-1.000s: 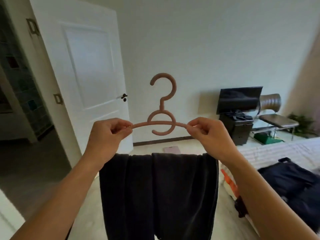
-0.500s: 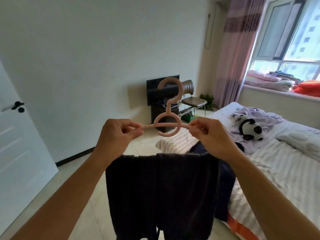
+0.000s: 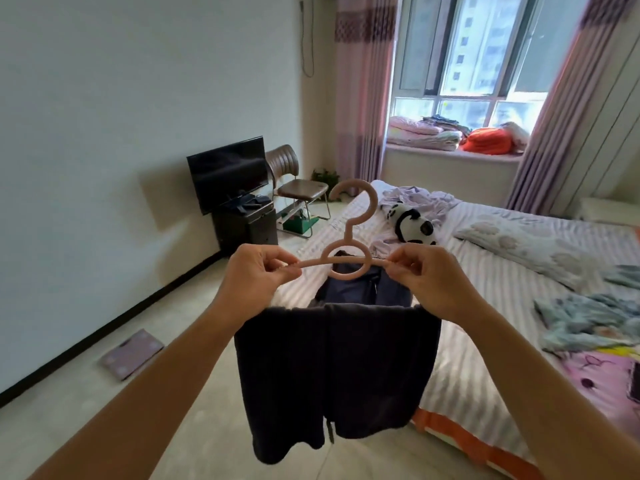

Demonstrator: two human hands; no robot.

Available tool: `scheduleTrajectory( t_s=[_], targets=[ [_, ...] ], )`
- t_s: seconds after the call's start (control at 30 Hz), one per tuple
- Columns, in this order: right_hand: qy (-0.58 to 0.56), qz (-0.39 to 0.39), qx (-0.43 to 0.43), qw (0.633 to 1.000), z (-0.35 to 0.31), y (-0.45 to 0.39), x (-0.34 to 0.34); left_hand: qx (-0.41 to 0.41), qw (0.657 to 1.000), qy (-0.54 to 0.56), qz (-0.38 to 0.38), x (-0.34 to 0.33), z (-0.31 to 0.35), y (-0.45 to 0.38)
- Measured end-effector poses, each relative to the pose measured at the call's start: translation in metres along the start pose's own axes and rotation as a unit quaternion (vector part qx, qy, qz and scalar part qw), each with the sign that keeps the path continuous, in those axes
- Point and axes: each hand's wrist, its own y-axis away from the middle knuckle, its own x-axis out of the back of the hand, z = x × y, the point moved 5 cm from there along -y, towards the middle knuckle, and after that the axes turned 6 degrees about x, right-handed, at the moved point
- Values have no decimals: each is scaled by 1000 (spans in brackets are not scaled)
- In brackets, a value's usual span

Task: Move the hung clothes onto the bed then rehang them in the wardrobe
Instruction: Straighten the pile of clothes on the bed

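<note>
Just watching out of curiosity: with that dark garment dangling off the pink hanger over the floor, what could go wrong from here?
1. The dark garment only drapes over the pink hanger, so tilting it might let the cloth slide onto the floor.
2. The left hand and right hand pinch just the hanger's thin arms; a slack grip could drop everything.
3. Another dark garment already lies on the bed edge, so the two may tangle.

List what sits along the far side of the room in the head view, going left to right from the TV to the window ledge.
TV → brown chair → small plant → pink curtain → folded bedding on the window ledge → orange bundle.
</note>
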Motion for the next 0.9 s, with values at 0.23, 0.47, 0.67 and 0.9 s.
scheduleTrajectory(
  t_s=[0.23, 0.47, 0.67, 0.9],
  targets=[
    [29, -20, -54, 998, 85, -42, -4, -1, 999, -2, -43, -74, -19, -87],
    [60, -67, -78, 993, 173, -100, -18, 39, 995, -32, -89, -145, -36, -177],
    [69, -122, -116, 983, 249, -139, -45, 73, 986, -69, -136, -207, -68, -249],
    [82, -164, -172, 968, 341, -200, -90, 101, 975, -84, -180, -278, -118, -345]
  ],
)
